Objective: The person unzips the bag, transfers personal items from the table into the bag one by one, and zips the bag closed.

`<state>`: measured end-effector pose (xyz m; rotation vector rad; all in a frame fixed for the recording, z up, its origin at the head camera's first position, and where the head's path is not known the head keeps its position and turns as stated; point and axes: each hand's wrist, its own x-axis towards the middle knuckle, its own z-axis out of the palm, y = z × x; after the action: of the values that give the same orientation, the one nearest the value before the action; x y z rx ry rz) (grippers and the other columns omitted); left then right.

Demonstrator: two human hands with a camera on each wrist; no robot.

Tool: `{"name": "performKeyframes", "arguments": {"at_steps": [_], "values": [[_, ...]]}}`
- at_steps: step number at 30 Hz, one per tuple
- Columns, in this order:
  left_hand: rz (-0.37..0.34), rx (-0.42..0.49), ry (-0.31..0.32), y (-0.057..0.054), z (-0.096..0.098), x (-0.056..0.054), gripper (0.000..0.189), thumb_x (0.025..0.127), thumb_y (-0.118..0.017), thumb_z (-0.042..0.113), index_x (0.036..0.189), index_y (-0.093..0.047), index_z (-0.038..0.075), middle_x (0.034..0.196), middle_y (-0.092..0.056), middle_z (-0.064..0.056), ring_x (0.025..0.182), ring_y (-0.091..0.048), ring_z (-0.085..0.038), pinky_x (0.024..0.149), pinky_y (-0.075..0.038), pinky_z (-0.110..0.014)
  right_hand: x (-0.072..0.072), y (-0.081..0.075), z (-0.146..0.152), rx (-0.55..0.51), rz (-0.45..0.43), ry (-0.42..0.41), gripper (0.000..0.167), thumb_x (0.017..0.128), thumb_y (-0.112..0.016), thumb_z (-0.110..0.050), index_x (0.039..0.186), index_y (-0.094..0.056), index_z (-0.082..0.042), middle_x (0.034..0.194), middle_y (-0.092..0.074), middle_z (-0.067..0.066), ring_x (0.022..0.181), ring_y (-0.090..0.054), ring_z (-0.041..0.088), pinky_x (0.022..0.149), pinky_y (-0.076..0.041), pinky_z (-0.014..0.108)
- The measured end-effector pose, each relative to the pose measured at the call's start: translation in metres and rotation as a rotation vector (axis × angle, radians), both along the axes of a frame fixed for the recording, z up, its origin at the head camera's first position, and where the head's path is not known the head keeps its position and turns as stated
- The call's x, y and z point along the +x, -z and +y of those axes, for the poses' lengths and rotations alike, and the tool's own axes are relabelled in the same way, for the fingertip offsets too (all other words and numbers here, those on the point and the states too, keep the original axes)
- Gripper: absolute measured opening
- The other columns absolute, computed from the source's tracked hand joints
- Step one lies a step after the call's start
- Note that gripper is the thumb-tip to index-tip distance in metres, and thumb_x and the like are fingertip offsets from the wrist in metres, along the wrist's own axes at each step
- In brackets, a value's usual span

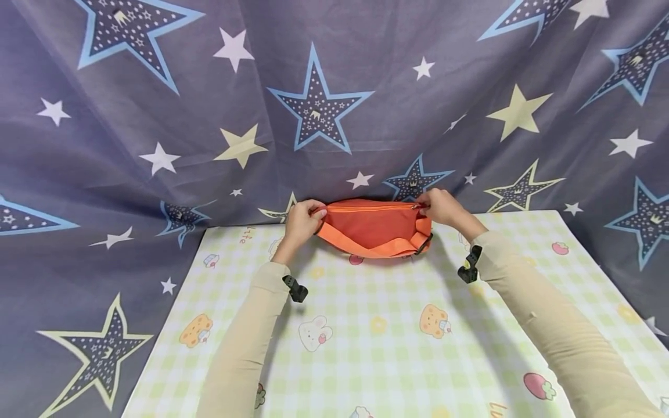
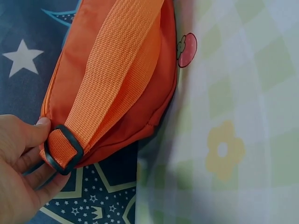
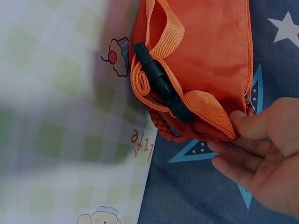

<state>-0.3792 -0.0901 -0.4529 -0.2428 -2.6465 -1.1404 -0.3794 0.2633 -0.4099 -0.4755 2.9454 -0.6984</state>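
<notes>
An orange waist bag (image 1: 360,226) is held at the back edge of the table, with a zipper along its top and a webbing strap (image 1: 366,249) hanging across its front. My left hand (image 1: 305,220) pinches its left top corner. In the left wrist view, that hand's thumb lies beside a black slider buckle (image 2: 65,149) on the strap. At the other top corner, my right hand (image 1: 441,206) pinches the fabric near the zipper pull (image 3: 249,103). A black side-release clip (image 3: 161,83) and a rolled strap end show in the right wrist view.
The table has a green-and-white checked cloth (image 1: 355,360) with printed animals and fruit. Right behind the bag hangs a dark blue curtain (image 1: 209,104) with stars, which also runs along the left and right sides. Black wrist mounts (image 1: 295,288) sit on both sleeves.
</notes>
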Motion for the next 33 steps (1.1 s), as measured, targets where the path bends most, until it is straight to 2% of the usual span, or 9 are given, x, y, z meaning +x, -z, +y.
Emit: {"name": "performKeyframes", "arguments": {"at_steps": [7, 17, 21, 28, 33], "values": [[-0.003, -0.036, 0.040, -0.004, -0.003, -0.006, 0.016, 0.100, -0.067, 0.017, 0.109, -0.076, 0.008, 0.108, -0.077, -0.010, 0.093, -0.069, -0.026, 0.081, -0.054, -0.041, -0.002, -0.003, 0.000, -0.013, -0.031, 0.004, 0.033, 0.097, -0.057, 0.005, 0.128, -0.066, 0.009, 0.124, -0.068, 0.030, 0.104, -0.069, 0.039, 0.084, -0.057, 0.045], [-0.036, -0.126, 0.088, -0.013, -0.006, -0.011, 0.018, 0.101, -0.065, 0.016, 0.113, -0.075, 0.008, 0.114, -0.076, -0.010, 0.094, -0.070, -0.027, 0.081, -0.056, -0.042, -0.006, -0.002, -0.003, -0.004, -0.055, 0.060, 0.036, 0.098, -0.055, 0.003, 0.133, -0.063, 0.008, 0.130, -0.065, 0.029, 0.113, -0.067, 0.041, 0.095, -0.056, 0.052], [-0.042, -0.170, 0.077, -0.014, -0.009, -0.012, 0.019, 0.101, -0.064, 0.018, 0.114, -0.075, 0.008, 0.116, -0.075, -0.010, 0.098, -0.070, -0.027, 0.084, -0.056, -0.042, -0.009, 0.000, -0.007, -0.008, -0.048, 0.070, 0.037, 0.099, -0.055, 0.002, 0.134, -0.062, 0.007, 0.129, -0.066, 0.028, 0.113, -0.067, 0.040, 0.096, -0.056, 0.052], [-0.024, -0.193, 0.063, -0.008, -0.011, -0.010, 0.020, 0.101, -0.065, 0.019, 0.115, -0.075, 0.009, 0.115, -0.075, -0.010, 0.097, -0.070, -0.027, 0.083, -0.056, -0.042, -0.010, 0.004, -0.008, -0.021, -0.042, 0.064, 0.037, 0.099, -0.055, 0.001, 0.134, -0.062, 0.007, 0.126, -0.068, 0.027, 0.109, -0.069, 0.038, 0.093, -0.056, 0.050], [0.029, -0.195, 0.064, -0.004, -0.007, -0.005, 0.031, 0.101, -0.064, 0.022, 0.128, -0.070, 0.008, 0.126, -0.071, -0.014, 0.112, -0.068, -0.033, 0.093, -0.055, -0.048, -0.008, 0.006, -0.004, -0.030, -0.054, 0.061, 0.038, 0.100, -0.055, -0.002, 0.136, -0.060, 0.007, 0.124, -0.069, 0.027, 0.105, -0.070, 0.037, 0.092, -0.057, 0.050]]}}
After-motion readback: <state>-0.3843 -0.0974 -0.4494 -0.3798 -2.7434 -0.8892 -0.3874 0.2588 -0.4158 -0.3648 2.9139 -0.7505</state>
